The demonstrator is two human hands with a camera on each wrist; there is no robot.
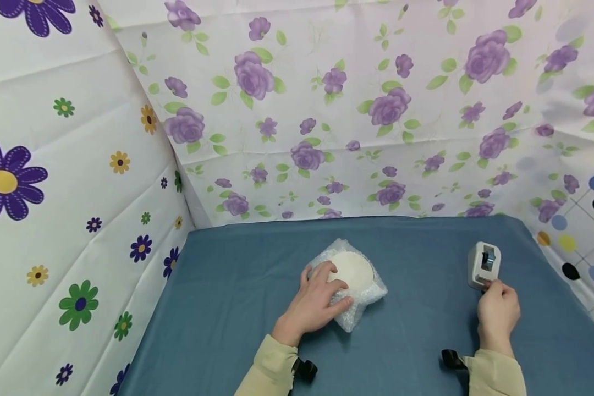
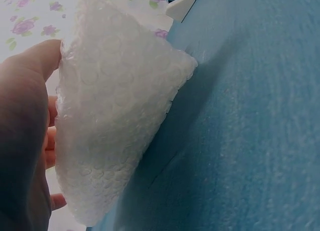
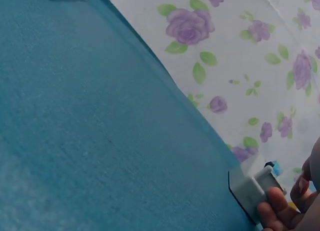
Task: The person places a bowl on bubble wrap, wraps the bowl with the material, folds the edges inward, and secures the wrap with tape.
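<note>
A round cream-coloured disc point(image 1: 355, 269) lies on a bubble-wrap packet point(image 1: 373, 294) near the middle of the table. My left hand point(image 1: 314, 302) rests over the packet's left side with its fingers spread, their tips reaching the disc. From the left wrist, the bubble wrap point(image 2: 112, 111) fills the view beside the thumb, and parts of the fingers are hidden behind it. At the right, a white tape dispenser point(image 1: 475, 267) stands on the table with a small roll in it. The curled fingers of my right hand point(image 1: 497, 316) grip its near end; any tape between them is hidden.
A blue-grey cloth point(image 1: 227, 291) covers the table. Behind it hangs a white sheet point(image 1: 277, 192) with purple roses, and flowered sheeting point(image 1: 79, 192) rises along the left side. Dotted sheeting point(image 1: 584, 231) borders the right edge. Dark wrist straps sit at both sleeve cuffs.
</note>
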